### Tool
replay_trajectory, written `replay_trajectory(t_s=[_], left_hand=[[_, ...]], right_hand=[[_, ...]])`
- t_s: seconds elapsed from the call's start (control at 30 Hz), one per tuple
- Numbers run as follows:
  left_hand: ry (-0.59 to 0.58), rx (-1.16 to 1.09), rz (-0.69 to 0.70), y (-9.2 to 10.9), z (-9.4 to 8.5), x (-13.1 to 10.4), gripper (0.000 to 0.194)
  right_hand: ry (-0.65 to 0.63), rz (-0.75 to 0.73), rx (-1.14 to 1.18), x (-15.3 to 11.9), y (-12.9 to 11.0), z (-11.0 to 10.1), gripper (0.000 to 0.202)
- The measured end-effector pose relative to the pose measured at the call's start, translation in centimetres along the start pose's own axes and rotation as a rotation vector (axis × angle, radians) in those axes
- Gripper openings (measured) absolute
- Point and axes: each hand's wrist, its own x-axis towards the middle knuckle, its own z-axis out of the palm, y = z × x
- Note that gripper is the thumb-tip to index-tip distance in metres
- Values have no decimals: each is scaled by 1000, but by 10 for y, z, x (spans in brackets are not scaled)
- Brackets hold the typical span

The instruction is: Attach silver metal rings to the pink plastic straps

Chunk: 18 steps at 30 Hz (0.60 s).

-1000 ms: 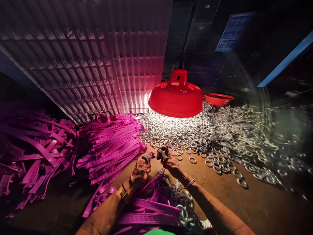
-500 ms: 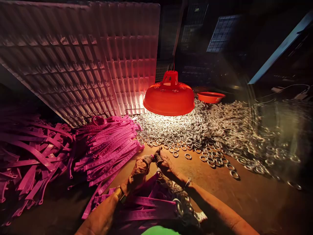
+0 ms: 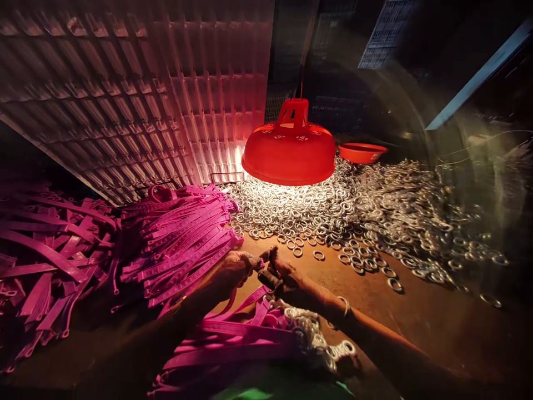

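My left hand (image 3: pixel 238 265) is closed, pinching the end of a pink strap (image 3: pixel 231 301) that hangs below it. A small pink tip shows between both hands. Close against it is my right hand (image 3: pixel 287 276), fingers curled, with dark coverings on the fingertips. What the right fingers grip is too dark and small to make out. Beneath my hands, near my body, lies a bundle of pink straps (image 3: pixel 233 339) with metal rings (image 3: pixel 310 328) at its right end. Beyond the hands, loose metal rings (image 3: pixel 318 255) lie on the table (image 3: pixel 333 289).
A red lamp shade (image 3: pixel 289 155) hangs low over a big heap of rings (image 3: pixel 375 205). Behind it sits a red bowl (image 3: pixel 362 154). Pink straps (image 3: pixel 187 239) are piled at left, with more farther left (image 3: pixel 50 261). A ribbed panel (image 3: pixel 137 100) leans behind them.
The view has shifted, so the lamp and heap sit higher. My left hand and forearm have swung left and lie flatter; my fingertips stand slightly farther apart. More of the strap below my left hand shows.
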Motion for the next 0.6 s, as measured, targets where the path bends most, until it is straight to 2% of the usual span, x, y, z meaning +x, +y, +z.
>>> replay_trajectory(t_s=[0.13, 0.2, 0.3, 0.37, 0.5, 0.6], left_hand=[[-166, 103, -110, 9, 7, -28, 32], [-277, 89, -126, 4, 12, -41, 37], [-411, 54, -119, -13, 19, -57, 45], [-410, -16, -127, -25, 23, -66, 47], [-293, -124, -158, -43, 30, -78, 46], [-288, -204, -137, -48, 33, -81, 46]], right_hand=[[-170, 86, 62, -45, -29, 6, 42], [-169, 105, 19, -66, -45, 8, 50], [-121, 155, -39, -86, -66, 8, 27], [-109, 206, -5, -92, -75, 8, 17], [-100, 333, 151, -93, -80, 11, 18], [-185, 371, 286, -88, -79, 10, 22]])
